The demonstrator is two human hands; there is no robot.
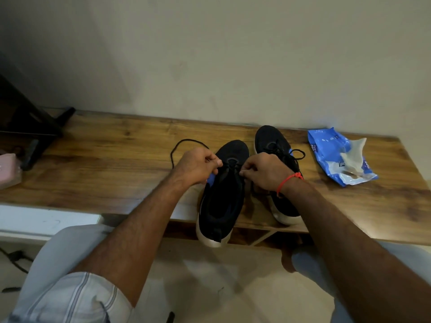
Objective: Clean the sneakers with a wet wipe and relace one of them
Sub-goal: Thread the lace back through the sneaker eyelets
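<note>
Both hands (198,165) pinching lace (179,145)

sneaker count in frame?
2. Near sneaker overhangs the table's front edge, both hands at its lace; far sneaker sits right of it, partly behind the right hand.

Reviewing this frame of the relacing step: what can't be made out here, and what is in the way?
- Head view: the eyelets of the near sneaker are covered by the left hand and right hand.
- Much of the far sneaker lies behind the right hand and wrist.
- The print on the blue wipe pack is too small to read.
- The pink object is cut off by the left edge.
</note>
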